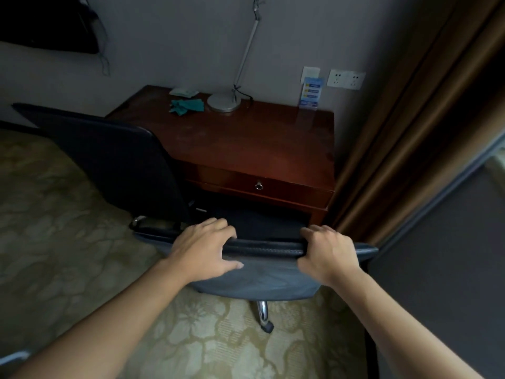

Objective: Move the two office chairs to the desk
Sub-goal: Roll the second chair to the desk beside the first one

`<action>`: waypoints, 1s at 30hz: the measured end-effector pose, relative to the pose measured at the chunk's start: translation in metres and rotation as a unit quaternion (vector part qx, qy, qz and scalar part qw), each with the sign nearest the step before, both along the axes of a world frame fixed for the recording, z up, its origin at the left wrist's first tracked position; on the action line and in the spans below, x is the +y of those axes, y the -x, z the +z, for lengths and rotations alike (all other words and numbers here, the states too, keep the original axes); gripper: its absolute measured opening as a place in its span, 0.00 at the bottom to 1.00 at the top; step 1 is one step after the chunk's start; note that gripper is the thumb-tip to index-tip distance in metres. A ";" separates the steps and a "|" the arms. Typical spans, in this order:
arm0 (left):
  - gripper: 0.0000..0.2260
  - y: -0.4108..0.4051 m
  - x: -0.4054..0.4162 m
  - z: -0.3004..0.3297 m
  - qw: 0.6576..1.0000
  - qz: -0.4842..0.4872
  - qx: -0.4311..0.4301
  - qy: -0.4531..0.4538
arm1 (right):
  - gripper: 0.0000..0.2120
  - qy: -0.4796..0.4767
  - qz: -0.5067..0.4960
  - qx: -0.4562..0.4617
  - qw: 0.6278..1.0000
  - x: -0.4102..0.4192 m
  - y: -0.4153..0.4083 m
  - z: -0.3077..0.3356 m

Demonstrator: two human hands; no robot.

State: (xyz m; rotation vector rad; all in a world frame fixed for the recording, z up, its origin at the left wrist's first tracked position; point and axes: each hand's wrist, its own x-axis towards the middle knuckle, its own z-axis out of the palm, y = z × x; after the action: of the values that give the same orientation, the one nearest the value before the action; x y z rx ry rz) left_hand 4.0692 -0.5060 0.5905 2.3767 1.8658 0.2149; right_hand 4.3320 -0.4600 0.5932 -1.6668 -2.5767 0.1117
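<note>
A dark blue-grey office chair (262, 280) stands right in front of me, its seat under the front of the reddish wooden desk (246, 143). My left hand (203, 247) and my right hand (326, 251) both grip the top edge of its backrest, fingers curled over it. One chrome leg with a castor (265, 318) shows below. A second dark office chair (109, 157) stands to the left, its backrest against the desk's left front corner.
On the desk are a lamp with a round base (224, 102), a teal cloth (187, 106) and a blue card stand (310, 93). Brown curtains (410, 127) hang close on the right. Patterned carpet (54, 214) covers the floor.
</note>
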 end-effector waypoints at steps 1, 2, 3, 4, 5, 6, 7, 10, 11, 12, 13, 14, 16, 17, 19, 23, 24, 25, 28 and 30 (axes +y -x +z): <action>0.23 0.007 0.000 0.001 1.000 -0.011 -0.002 0.008 | 0.17 0.008 -0.007 0.001 1.000 0.003 -0.002 0.002; 0.22 0.018 0.002 0.003 1.000 -0.001 0.002 0.012 | 0.17 0.019 -0.015 0.000 1.000 0.007 -0.001 0.005; 0.21 0.032 0.004 0.005 0.999 0.030 0.010 0.010 | 0.17 0.026 -0.023 -0.003 0.999 0.014 0.000 0.009; 0.20 0.048 0.006 0.006 0.997 0.071 0.015 0.010 | 0.17 0.028 -0.029 -0.005 0.999 0.020 0.002 0.012; 0.20 0.062 0.009 0.006 0.994 0.108 0.017 0.012 | 0.16 0.022 -0.030 -0.005 0.999 0.025 0.005 0.012; 0.20 0.074 0.014 0.004 0.991 0.131 0.016 0.016 | 0.16 0.015 -0.028 -0.007 0.999 0.031 0.009 0.011; 0.19 0.080 0.019 0.003 0.990 0.140 0.018 0.020 | 0.16 0.007 -0.025 -0.010 1.000 0.035 0.012 0.010; 0.18 0.085 0.049 0.003 0.991 0.135 0.013 0.017 | 0.15 -0.010 -0.037 -0.011 0.999 0.057 0.020 0.009; 0.18 0.086 0.057 0.005 0.991 0.129 0.011 0.017 | 0.15 -0.012 -0.040 -0.012 0.999 0.063 0.020 0.011; 0.18 0.089 0.067 0.006 0.992 0.126 0.008 0.020 | 0.14 -0.011 -0.041 -0.012 0.999 0.071 0.023 0.012; 0.17 0.095 0.076 0.007 0.992 0.123 0.005 0.021 | 0.14 -0.008 -0.040 -0.010 0.999 0.079 0.026 0.012; 0.17 0.099 0.083 0.008 0.993 0.119 0.005 0.019 | 0.14 -0.007 -0.038 -0.009 0.999 0.085 0.028 0.014; 0.17 0.105 0.098 0.010 0.994 0.107 0.006 0.018 | 0.11 0.000 -0.042 -0.013 0.999 0.097 0.034 0.018; 0.17 0.106 0.107 0.012 0.995 0.097 0.005 0.017 | 0.09 0.002 -0.047 -0.014 0.999 0.103 0.035 0.019; 0.18 0.110 0.123 0.016 0.997 0.081 0.009 0.017 | 0.07 0.000 -0.059 -0.018 0.998 0.116 0.038 0.023; 0.18 0.117 0.140 0.019 0.998 0.055 0.011 0.010 | 0.08 0.006 -0.059 -0.021 0.998 0.130 0.038 0.027; 0.18 0.118 0.140 0.018 0.999 0.050 0.009 0.006 | 0.08 0.004 -0.056 -0.022 0.998 0.131 0.037 0.026; 0.18 0.120 0.143 0.018 0.999 0.044 0.008 0.001 | 0.09 -0.001 -0.053 -0.020 0.998 0.133 0.039 0.025; 0.17 0.126 0.146 0.017 1.000 0.029 0.007 -0.009 | 0.08 -0.004 -0.055 -0.016 0.998 0.131 0.043 0.027; 0.18 0.130 0.144 0.015 1.000 0.020 0.013 -0.015 | 0.08 0.005 -0.055 -0.016 0.998 0.126 0.046 0.027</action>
State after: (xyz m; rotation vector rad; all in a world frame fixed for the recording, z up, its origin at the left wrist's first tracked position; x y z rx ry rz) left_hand 3.9395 -0.3624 0.6054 2.3750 1.9359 0.2186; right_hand 4.2863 -0.3336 0.6200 -1.8242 -2.5033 0.0940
